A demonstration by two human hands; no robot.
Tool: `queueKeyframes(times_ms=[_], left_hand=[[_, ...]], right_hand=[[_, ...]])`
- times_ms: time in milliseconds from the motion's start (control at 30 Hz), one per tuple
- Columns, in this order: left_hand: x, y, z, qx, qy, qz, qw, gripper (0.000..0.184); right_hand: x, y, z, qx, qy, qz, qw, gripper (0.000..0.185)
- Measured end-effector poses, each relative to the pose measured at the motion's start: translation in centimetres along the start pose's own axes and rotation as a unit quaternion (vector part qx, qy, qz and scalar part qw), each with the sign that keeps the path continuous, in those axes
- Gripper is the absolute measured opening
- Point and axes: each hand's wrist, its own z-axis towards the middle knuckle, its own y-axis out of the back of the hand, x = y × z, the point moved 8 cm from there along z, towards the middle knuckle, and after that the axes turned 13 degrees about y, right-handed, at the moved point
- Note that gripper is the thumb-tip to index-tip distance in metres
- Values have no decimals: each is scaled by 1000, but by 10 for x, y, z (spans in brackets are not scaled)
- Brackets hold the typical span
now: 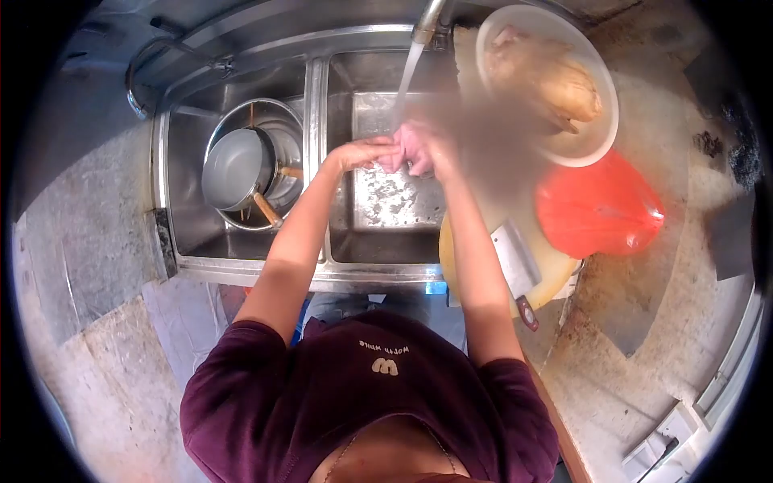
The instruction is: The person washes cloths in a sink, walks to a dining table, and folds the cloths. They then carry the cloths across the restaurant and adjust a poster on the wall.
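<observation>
Both my hands are over the right sink basin point(378, 193), gripping a crumpled pink cloth point(410, 153). My left hand point(364, 151) pinches it from the left, fingers pressed together. On the other side my right hand point(439, 150) closes around the cloth, its outline partly lost in a smeared patch. A stream of water point(411, 71) runs from the tap point(427, 26) just above the hands. Wet patches and small dark bits show on the basin floor.
Nested pots point(233, 171) with wooden handles sit in the left basin point(185, 221). Right of the sink, a cleaver point(515, 259) lies on a round board point(459, 278), beside a red plastic bag point(600, 205). A white bowl point(609, 121) behind holds a whole plucked bird point(555, 80).
</observation>
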Motion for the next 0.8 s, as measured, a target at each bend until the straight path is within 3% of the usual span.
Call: queueKeyframes(times_ms=[100, 233, 300, 400, 433, 533, 633, 667, 733, 800], left_hand=[[12, 5, 20, 0, -87, -75, 993, 45], [11, 33, -10, -155, -185, -214, 946, 22], [10, 36, -22, -172, -207, -199, 942, 22], [17, 36, -28, -181, -210, -156, 948, 22], [25, 34, -30, -179, -171, -169, 954, 19], [25, 35, -37, -242, -238, -147, 929, 17], [19, 40, -40, -313, -288, -27, 905, 17], [15, 39, -49, -361, -307, 29, 880, 15], [1, 39, -60, -333, -314, -44, 888, 13], [-2, 41, -56, -291, -330, -119, 890, 11]], right_hand=[[-21, 2, 11, -11, -39, 3, 999, 15], [-58, 2, 32, -16, -53, 6, 998, 16], [-87, 6, 50, -8, -23, -24, 999, 18], [-90, -4, 71, 47, 18, -187, 981, 24], [-79, -14, 74, 55, 21, -241, 969, 24], [-46, -41, 87, 74, 28, -401, 913, 28], [-45, -52, 104, 94, 165, -559, 807, 26], [-46, -51, 104, 84, 218, -557, 797, 25], [-31, -47, 96, 55, 244, -508, 824, 25], [7, -52, 64, 17, 185, -411, 892, 24]])
